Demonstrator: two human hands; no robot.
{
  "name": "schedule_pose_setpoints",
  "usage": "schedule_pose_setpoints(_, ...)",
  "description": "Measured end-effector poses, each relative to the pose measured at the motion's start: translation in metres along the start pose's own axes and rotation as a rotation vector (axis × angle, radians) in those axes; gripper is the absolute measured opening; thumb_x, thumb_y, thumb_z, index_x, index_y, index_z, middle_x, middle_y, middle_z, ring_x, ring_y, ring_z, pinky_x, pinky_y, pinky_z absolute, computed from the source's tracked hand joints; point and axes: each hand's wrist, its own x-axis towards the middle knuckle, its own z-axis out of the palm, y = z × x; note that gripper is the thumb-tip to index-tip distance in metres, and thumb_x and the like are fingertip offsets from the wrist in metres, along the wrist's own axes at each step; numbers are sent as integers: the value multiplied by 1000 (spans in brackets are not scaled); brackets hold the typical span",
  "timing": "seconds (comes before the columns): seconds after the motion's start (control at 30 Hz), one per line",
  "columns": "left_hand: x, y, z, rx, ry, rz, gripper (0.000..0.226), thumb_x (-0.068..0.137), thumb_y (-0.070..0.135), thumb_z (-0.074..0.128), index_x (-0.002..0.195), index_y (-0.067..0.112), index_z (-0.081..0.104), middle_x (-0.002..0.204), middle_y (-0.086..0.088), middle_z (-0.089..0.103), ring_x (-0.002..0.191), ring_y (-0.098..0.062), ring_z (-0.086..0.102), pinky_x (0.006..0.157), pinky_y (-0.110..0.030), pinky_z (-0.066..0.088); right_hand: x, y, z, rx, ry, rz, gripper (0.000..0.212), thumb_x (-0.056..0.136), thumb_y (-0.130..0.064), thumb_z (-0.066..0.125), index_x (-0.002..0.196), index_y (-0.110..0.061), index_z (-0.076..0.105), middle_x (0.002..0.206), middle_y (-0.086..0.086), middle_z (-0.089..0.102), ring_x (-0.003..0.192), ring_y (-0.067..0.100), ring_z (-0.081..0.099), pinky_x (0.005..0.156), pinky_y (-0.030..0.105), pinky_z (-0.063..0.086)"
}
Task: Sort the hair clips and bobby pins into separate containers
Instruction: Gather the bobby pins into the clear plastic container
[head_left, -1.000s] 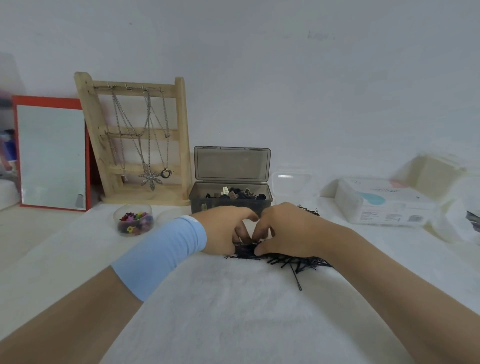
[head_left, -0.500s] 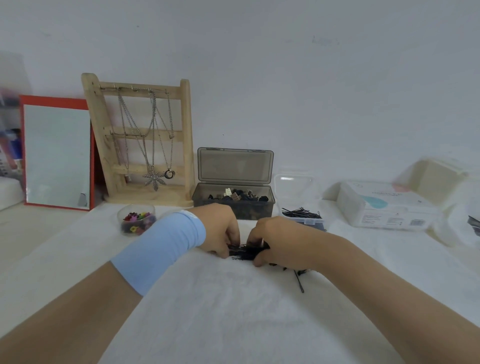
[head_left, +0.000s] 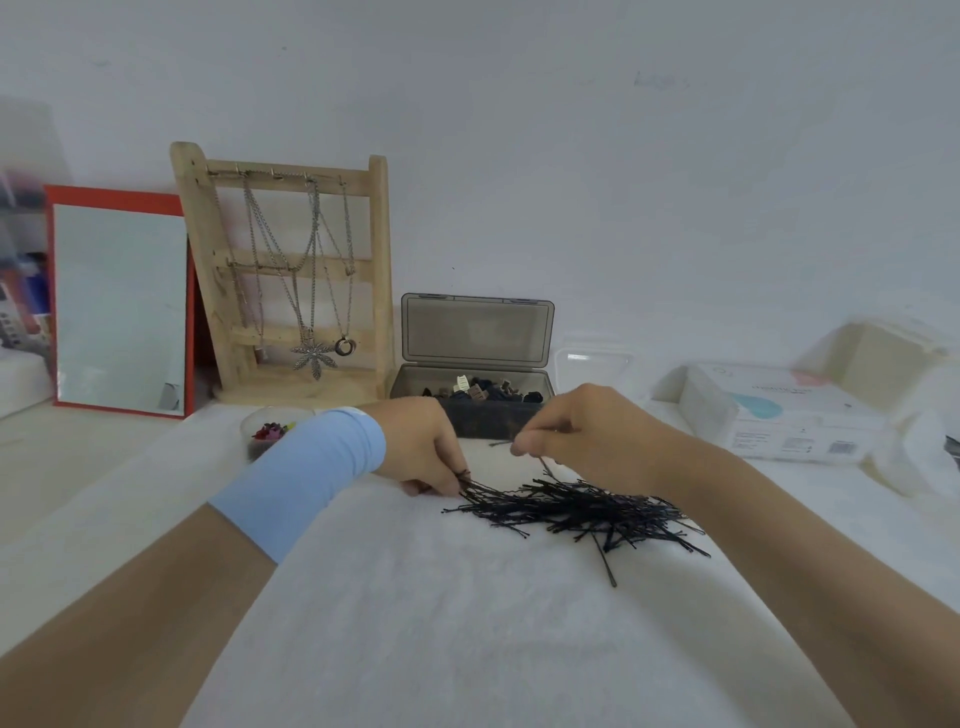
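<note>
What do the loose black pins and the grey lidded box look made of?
Bobby pins: thin, stiff, dark wire, likely painted metal, fairly matte. Grey box: probably smoky translucent plastic, smooth; its raised lid looks see-through and tinted.

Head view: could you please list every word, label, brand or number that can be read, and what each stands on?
No text can be read.
White box: a grey printed line on top, small print and barcode-like patches on the front, all too blurred to read.
Wall: a faint mark, too faint to read.
Grey case, mirror, bobby pins: no print seen.
</note>
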Motion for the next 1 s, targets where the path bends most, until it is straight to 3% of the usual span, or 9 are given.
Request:
schedule_pose_setpoints(0.1, -1, 6, 3, 71, -9, 51, 21, 82, 29, 76, 102, 34, 77, 76, 22, 70, 68, 0, 66, 80, -23, 56, -2, -1, 9, -204, -146, -37, 23, 95, -42, 60, 109, -31, 75, 93, -23, 58, 89, 3, 56, 78, 19, 42)
schedule_pose_setpoints(0.2, -10, 10, -4, 147, -98, 43, 47, 79, 36, 78, 124, 34, 66, 98, 23, 66, 89, 2, 63, 93, -22, 50, -3, -3, 9, -338, -215, -24, 51, 91, -53, 60, 135, -28, 56, 116, -14, 53, 101, 8, 50, 86, 23, 39)
schedule_pose_setpoints(0.27, -15, 14, -7, 175, -134, 25, 56, 76, 39, 81, 129, 32, 62, 101, 23, 63, 90, 5, 60, 90, -17, 47, -4, -3, 11, -395, -245, -29, 62, 86, -61, 62, 133, -22, 54, 125, -5, 51, 111, 15, 49, 95, 31, 44)
schedule_pose_setpoints(0.37, -12, 25, 2, 211, -102, 63, 55, 77, 32, 81, 128, 28, 63, 98, 20, 65, 84, 3, 60, 81, -14, 47, -6, -4, 22, -456, -333, -74, 55, 85, -57, 65, 128, -23, 58, 121, 0, 46, 119, 19, 41, 101, 39, 41)
schedule_pose_setpoints(0.53, -8, 28, 3, 112, -59, 74, 57, 78, 23, 81, 130, 24, 59, 106, 15, 73, 90, -1, 65, 90, -25, 52, -5, -8, 20, -476, -319, -115, 35, 91, -39, 64, 124, -26, 64, 111, 1, 52, 111, 21, 48, 90, 36, 45)
schedule_pose_setpoints(0.63, -10, 24, 3, 235, -32, 30, 46, 76, 37, 80, 119, 31, 64, 97, 19, 70, 89, -5, 65, 81, -22, 51, -7, -10, 20, -486, -319, -107, 37, 93, -30, 61, 130, -26, 62, 118, 2, 54, 112, 22, 53, 93, 37, 48)
schedule_pose_setpoints(0.73, -4, 29, 14, 233, 7, 38, 25, 77, 39, 78, 100, 29, 75, 77, 16, 70, 76, -10, 68, 66, -19, 50, -8, -12, 22, -460, -319, -122, 32, 91, -28, 62, 123, -25, 65, 117, 3, 52, 109, 24, 55, 93, 39, 48)
schedule_pose_setpoints(0.87, -2, 38, 19, 235, 87, 55, 30, 73, 39, 81, 99, 25, 73, 82, 7, 72, 67, -10, 64, 61, -22, 51, -5, -11, 23, -437, -281, -116, 44, 90, -29, 69, 132, -22, 58, 122, 4, 54, 110, 24, 55, 89, 33, 47)
schedule_pose_setpoints(1.0, -9, 31, 8, 178, 43, -9, 48, 71, 38, 83, 112, 26, 61, 97, 14, 71, 62, -3, 61, 69, -24, 52, -6, -4, 24, -235, -160, -54, 83, 80, -28, 81, 145, -24, 29, 132, 1, 51, 111, 18, 53, 87, 28, 44)
